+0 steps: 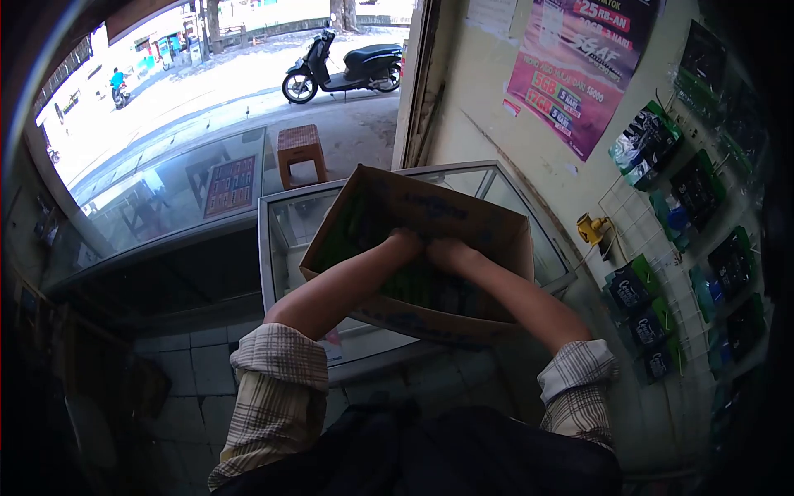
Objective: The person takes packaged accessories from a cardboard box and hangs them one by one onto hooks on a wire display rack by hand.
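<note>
An open cardboard box [504,236] sits on a glass display case [277,248] in front of me. Both of my forearms reach over its near side. Inside, my left hand [405,242] and my right hand [447,254] are close together near the middle, with their fingers hidden in shadow. Green items [405,285], too dark to name, lie in the box beneath and beside my hands. Whether either hand holds one of them cannot be made out.
A second glass counter [165,198] runs along the left, with a red-brown stool [299,153] behind it. Packets [637,285] hang from a wire rack [628,207] on the right wall, near a yellow object [591,227]. A purple poster [571,83] hangs above. Outside stands a black scooter [343,70].
</note>
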A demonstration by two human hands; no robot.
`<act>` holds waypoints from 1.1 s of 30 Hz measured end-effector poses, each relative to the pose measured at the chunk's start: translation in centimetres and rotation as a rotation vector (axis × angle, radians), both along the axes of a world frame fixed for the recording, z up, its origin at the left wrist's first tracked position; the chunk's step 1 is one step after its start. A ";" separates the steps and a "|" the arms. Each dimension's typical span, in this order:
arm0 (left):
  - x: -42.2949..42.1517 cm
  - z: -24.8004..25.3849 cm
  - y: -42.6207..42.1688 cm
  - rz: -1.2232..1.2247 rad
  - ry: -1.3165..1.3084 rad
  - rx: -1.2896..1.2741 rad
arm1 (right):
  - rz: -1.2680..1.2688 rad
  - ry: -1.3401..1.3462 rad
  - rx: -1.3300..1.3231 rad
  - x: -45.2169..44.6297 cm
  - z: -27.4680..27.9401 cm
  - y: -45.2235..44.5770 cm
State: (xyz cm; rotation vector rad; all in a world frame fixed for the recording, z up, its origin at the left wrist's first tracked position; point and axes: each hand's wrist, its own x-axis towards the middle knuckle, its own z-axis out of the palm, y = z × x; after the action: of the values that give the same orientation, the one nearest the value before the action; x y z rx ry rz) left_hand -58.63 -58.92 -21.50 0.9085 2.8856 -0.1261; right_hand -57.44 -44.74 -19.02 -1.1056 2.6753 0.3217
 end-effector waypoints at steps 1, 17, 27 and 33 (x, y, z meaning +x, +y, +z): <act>-0.1 0.3 0.1 -0.010 -0.006 0.001 | -0.010 -0.006 0.001 0.1 0.5 0.2; 14.4 17.5 7.8 -0.725 0.686 0.841 | -0.540 0.402 -1.355 23.6 17.2 14.6; 25.0 12.4 26.4 -1.287 0.571 1.050 | -0.979 0.259 -1.888 41.5 12.7 24.9; 31.6 7.1 33.4 -0.924 -0.138 1.401 | -1.029 0.727 -1.721 45.8 8.8 29.2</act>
State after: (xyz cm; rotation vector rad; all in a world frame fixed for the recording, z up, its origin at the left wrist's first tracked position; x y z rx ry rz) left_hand -26.99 -25.51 -14.36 2.1150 1.8007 1.8827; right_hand -11.68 -15.50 -10.19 0.6973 3.2031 -2.3722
